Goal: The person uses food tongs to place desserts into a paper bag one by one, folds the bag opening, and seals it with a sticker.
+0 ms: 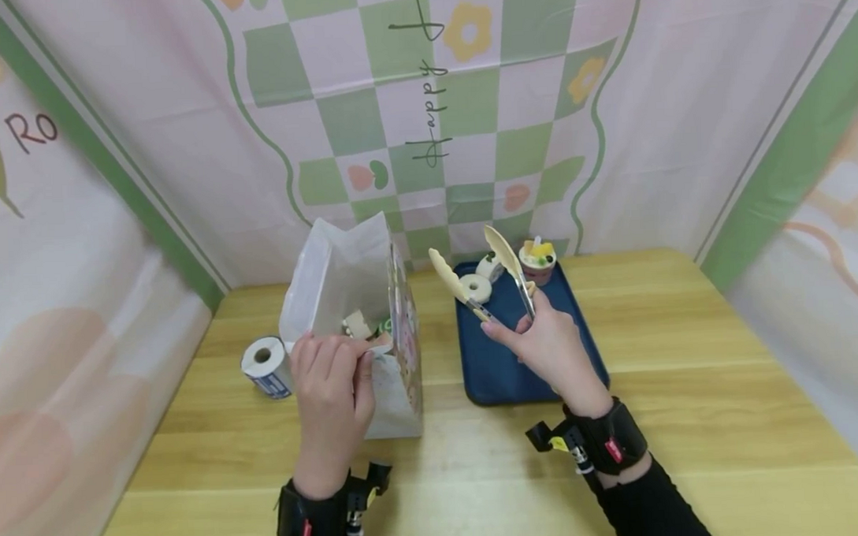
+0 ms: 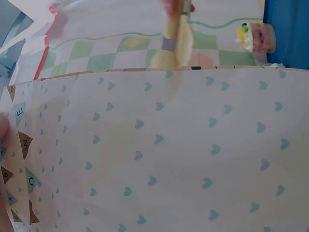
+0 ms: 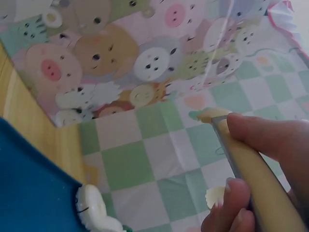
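My sleeves are black, my tongs silver with cream tips. My paper bag is white, with pale blue hearts and pink and brown cartoon animals. At the tray's far right corner, navy, I see a dessert cup topped white, yellow and green.

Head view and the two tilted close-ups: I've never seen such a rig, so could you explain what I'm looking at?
There is no machine here, just a person's two bare hands. The head picture comes from a camera worn on the head, looking forward and down. The other two come from cameras on the wrists, so they show each hand's work up close. On the wooden table stand an open paper bag, a roll to its left, and a blue tray bearing a white ring, another white piece and a dessert cup. The left hand grips the bag's rim; the right hand holds tongs, their arms apart.
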`<state>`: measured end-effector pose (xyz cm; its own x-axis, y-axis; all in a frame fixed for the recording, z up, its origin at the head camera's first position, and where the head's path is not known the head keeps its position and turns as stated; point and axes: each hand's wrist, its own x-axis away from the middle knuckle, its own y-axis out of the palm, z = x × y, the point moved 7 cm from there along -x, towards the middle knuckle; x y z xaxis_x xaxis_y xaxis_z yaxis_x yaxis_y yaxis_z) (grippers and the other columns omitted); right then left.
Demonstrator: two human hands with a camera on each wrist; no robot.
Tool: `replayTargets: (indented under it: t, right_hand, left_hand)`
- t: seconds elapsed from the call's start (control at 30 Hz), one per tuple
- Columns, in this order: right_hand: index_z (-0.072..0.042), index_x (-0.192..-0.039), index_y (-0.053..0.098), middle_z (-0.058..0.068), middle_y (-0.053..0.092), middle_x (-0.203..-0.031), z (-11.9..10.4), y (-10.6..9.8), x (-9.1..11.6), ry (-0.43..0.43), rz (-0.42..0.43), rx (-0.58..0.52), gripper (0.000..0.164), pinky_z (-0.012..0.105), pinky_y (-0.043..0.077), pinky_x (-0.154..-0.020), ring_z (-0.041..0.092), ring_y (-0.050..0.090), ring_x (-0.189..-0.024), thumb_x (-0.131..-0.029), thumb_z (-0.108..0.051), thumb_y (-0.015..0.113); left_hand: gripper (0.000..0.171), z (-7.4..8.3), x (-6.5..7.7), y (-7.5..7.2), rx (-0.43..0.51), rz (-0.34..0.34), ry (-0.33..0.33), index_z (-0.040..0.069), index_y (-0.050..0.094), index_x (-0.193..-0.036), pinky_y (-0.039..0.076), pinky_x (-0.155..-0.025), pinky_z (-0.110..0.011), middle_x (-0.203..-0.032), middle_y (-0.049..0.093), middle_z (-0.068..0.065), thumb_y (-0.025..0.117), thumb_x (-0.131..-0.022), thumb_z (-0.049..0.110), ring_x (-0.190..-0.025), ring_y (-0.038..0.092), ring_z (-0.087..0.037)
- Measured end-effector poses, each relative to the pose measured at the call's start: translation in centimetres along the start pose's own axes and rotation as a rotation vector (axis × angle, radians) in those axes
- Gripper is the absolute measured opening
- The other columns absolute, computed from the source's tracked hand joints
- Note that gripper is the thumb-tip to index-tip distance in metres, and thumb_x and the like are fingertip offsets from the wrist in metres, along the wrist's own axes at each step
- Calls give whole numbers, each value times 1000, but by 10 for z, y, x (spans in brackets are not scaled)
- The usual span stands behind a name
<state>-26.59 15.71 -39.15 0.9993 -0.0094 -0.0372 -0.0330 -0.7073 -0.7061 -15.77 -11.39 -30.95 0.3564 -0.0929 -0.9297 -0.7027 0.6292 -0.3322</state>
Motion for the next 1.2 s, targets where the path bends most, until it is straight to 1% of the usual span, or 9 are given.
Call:
replayTargets:
  t: [0.13,0.23,0.4,0.63,0.8,0.97,1.2]
  right_hand:
    - [-6,-150,26,7,66,-83,9,4,-8,31,2,17,109,30,45,-53,13,64,-59,-74,-73,65]
    - [-6,-153,21,6,67,-83,16,9,-13,48,-6,17,112,30,45,-52,13,65,-57,-75,-72,66]
    - [-7,-156,15,5,67,-78,26,20,-22,64,-19,21,121,30,46,-51,13,64,-55,-71,-76,66]
    - [-5,-156,12,4,68,-75,39,36,-32,80,-50,12,119,30,46,-54,17,67,-58,-74,-68,71]
    - [-5,-156,10,4,68,-73,48,45,-37,99,-74,3,124,30,47,-56,19,69,-61,-71,-72,70]
    - [-6,-157,8,5,69,-69,55,50,-41,127,-87,-9,125,30,47,-54,20,70,-63,-71,-73,70]
    - [-4,-156,8,10,72,-75,62,55,-43,166,-110,-29,124,29,49,-55,20,71,-65,-73,-70,70]
  left_hand:
    - [28,0,1,1,3,5,-1,3,60,-79,35,-90,-49,-77,59,-7,51,-99,20,-77,49,-26]
    - [27,-1,0,1,2,10,1,3,60,-79,35,-90,-48,-77,59,-7,51,-99,20,-77,49,-26]
    - [27,-1,0,1,4,15,6,3,60,-79,35,-90,-49,-76,59,-7,52,-99,20,-77,49,-26]
    - [27,-1,1,1,4,2,-6,3,60,-79,35,-94,-50,-78,61,-7,51,-99,20,-78,50,-27]
    - [27,-1,0,1,5,4,-5,3,60,-79,35,-94,-49,-78,61,-7,51,-98,20,-78,50,-27]
    - [28,-1,-1,1,4,14,0,3,60,-79,35,-92,-49,-76,59,-8,52,-99,21,-78,49,-27]
    - [27,-1,0,2,3,12,-3,3,60,-80,35,-93,-48,-75,58,-8,52,-99,20,-78,49,-27]
